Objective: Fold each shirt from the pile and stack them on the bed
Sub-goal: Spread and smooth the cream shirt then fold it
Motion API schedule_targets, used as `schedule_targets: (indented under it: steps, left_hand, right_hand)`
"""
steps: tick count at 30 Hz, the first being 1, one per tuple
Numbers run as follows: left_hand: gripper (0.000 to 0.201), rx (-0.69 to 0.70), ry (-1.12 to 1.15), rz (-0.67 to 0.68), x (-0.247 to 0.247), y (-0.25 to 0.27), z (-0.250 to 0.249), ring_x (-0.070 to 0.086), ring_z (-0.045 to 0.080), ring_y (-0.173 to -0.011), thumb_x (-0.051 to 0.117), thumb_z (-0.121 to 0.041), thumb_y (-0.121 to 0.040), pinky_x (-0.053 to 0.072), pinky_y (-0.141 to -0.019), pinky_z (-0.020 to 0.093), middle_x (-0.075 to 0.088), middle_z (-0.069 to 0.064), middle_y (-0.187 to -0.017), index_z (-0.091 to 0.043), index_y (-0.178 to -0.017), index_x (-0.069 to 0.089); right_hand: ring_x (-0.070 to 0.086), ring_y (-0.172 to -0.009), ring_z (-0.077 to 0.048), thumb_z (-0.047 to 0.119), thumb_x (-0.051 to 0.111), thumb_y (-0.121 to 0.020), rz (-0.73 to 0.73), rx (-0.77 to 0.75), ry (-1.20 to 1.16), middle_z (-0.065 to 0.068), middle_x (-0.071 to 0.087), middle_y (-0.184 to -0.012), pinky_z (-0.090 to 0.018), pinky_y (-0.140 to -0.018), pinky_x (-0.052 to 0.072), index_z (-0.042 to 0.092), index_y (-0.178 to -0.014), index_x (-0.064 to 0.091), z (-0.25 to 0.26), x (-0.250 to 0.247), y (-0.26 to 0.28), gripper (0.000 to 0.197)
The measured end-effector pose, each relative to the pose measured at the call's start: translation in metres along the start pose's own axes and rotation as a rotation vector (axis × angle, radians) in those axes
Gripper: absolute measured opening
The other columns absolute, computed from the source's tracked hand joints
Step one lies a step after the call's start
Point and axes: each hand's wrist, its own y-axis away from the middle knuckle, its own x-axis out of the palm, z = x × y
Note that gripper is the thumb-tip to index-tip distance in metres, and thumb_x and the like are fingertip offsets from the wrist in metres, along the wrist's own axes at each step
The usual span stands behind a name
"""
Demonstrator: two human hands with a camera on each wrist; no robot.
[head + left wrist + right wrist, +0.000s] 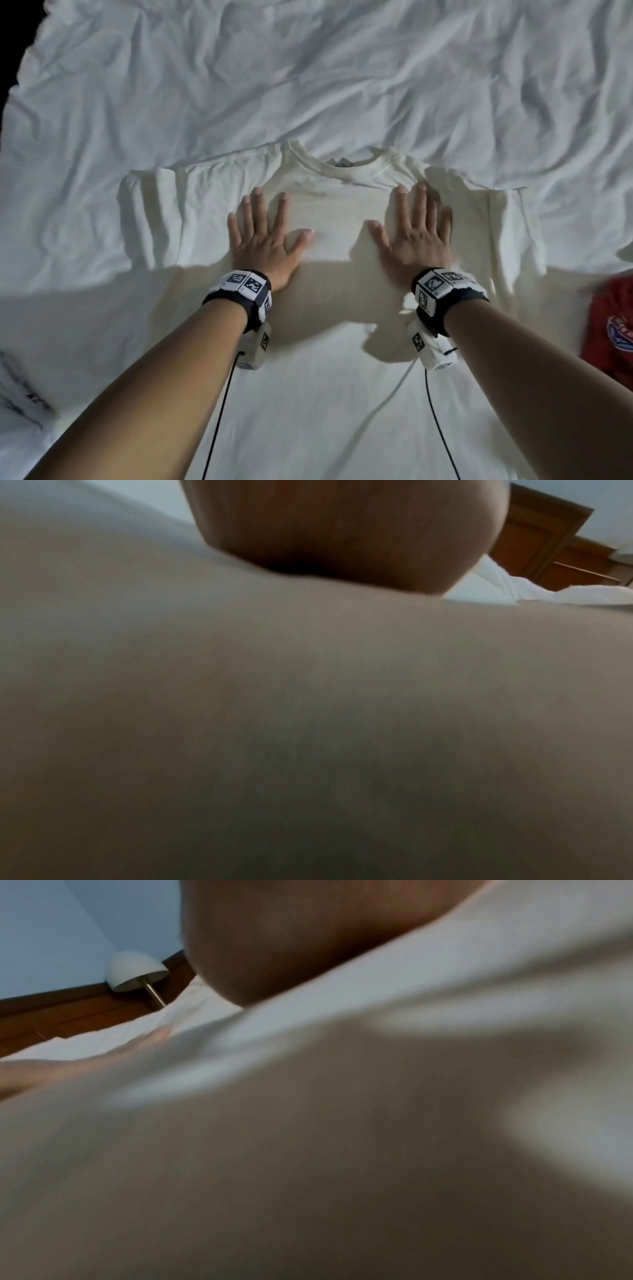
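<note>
A cream T-shirt [335, 212] lies spread flat on the bed, collar away from me and both sleeves out to the sides. My left hand [265, 240] rests palm down on its chest, fingers straight and spread. My right hand [416, 229] lies flat beside it on the right chest, fingers straight. Neither hand grips any cloth. In the left wrist view the heel of my left hand [342, 534] presses on blurred cream T-shirt cloth [308, 723]. In the right wrist view the heel of my right hand [291, 939] presses on the T-shirt cloth [342, 1150] too.
A rumpled white sheet [308, 75] covers the bed beyond the shirt. A red garment with a printed badge [613, 329] lies at the right edge. White cloth with dark print [24, 401] shows at the lower left. A lamp [137, 972] and a wooden headboard [548, 539] stand behind.
</note>
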Motion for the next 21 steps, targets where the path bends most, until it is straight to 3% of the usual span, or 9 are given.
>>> schedule_targets:
  steps: [2,4,5,7,10,13,16,19,21]
  left_hand:
    - [0.076,-0.030,0.020,0.026,-0.002,0.002,-0.003,-0.035,0.026,-0.150,0.004,-0.074,-0.096,-0.017,-0.122,0.057,-0.041,0.006,-0.161,-0.039,-0.154,-0.030]
    - [0.075,-0.048,0.053,0.038,-0.008,0.004,-0.010,-0.034,0.027,-0.151,0.010,-0.069,-0.100,-0.016,-0.121,0.059,-0.038,0.009,-0.162,-0.037,-0.157,-0.027]
    - [0.075,-0.050,0.075,0.031,-0.011,0.007,-0.017,-0.032,0.028,-0.152,0.014,-0.066,-0.101,-0.015,-0.122,0.060,-0.036,0.010,-0.164,-0.035,-0.158,-0.024]
    - [0.076,0.012,0.104,-0.020,-0.013,0.017,-0.041,-0.028,0.031,-0.153,0.018,-0.060,-0.102,-0.010,-0.122,0.062,-0.030,0.013,-0.166,-0.029,-0.161,-0.018]
    - [0.079,0.283,0.072,-0.050,-0.008,0.044,-0.102,-0.018,0.038,-0.155,0.011,-0.060,-0.098,-0.004,-0.123,0.064,-0.022,0.018,-0.168,-0.020,-0.164,-0.006]
    - [0.074,0.464,0.111,-0.026,0.006,0.068,-0.173,-0.018,0.036,-0.156,0.015,-0.059,-0.104,-0.007,-0.123,0.063,-0.022,0.017,-0.168,-0.020,-0.165,-0.003]
    - [0.075,0.384,0.071,0.067,0.024,0.073,-0.212,-0.031,0.031,-0.152,0.019,-0.062,-0.104,-0.017,-0.121,0.059,-0.033,0.012,-0.164,-0.028,-0.162,-0.014]
    - [0.077,0.348,0.051,0.062,0.043,0.066,-0.213,-0.026,0.030,-0.154,0.019,-0.065,-0.102,-0.020,-0.120,0.055,-0.030,0.010,-0.166,-0.031,-0.162,-0.014]
    - [0.077,0.347,0.051,0.055,0.049,0.064,-0.210,-0.026,0.029,-0.154,0.017,-0.068,-0.100,-0.022,-0.119,0.054,-0.030,0.008,-0.166,-0.033,-0.161,-0.016]
  right_hand:
    - [-0.020,-0.155,-0.021,0.065,0.011,-0.102,0.083,0.027,-0.043,-0.007,-0.017,-0.169,-0.046,-0.124,-0.014,0.026,-0.162,-0.009,-0.004,-0.007,-0.002,0.075]
    - [-0.015,-0.156,-0.020,0.055,0.024,-0.105,0.130,0.006,-0.161,-0.007,-0.009,-0.171,-0.046,-0.125,-0.010,0.022,-0.163,0.002,-0.009,-0.025,-0.001,0.070]
    - [-0.004,-0.157,-0.023,0.048,0.032,-0.105,0.076,-0.007,-0.228,-0.009,0.003,-0.171,-0.046,-0.126,-0.003,0.020,-0.162,0.015,-0.014,-0.035,0.002,0.065]
    - [0.022,-0.150,-0.030,0.034,0.046,-0.101,-0.200,0.007,-0.297,-0.012,0.032,-0.161,-0.048,-0.122,0.018,0.019,-0.152,0.038,-0.031,-0.054,0.013,0.054]
    - [0.031,-0.140,-0.037,0.020,0.051,-0.092,-0.494,0.228,-0.302,-0.016,0.039,-0.152,-0.049,-0.115,0.026,0.012,-0.144,0.043,-0.074,-0.071,0.025,0.054]
    - [0.035,-0.137,-0.042,0.013,0.044,-0.091,-0.375,0.464,-0.460,-0.024,0.040,-0.148,-0.047,-0.117,0.025,0.000,-0.147,0.037,-0.114,-0.069,0.028,0.058]
    - [0.046,-0.130,-0.041,0.021,0.048,-0.097,-0.226,0.563,-0.584,-0.023,0.048,-0.141,-0.046,-0.113,0.036,-0.004,-0.145,0.034,-0.132,-0.068,0.033,0.056]
    - [0.054,-0.124,-0.036,0.042,0.058,-0.098,-0.077,0.601,-0.681,-0.018,0.057,-0.134,-0.037,-0.102,0.041,0.001,-0.138,0.044,-0.141,-0.072,0.027,0.058]
    - [0.062,-0.107,-0.033,0.048,0.063,-0.095,0.008,0.597,-0.721,-0.012,0.067,-0.112,-0.036,-0.091,0.045,0.008,-0.116,0.060,-0.150,-0.069,0.022,0.046]
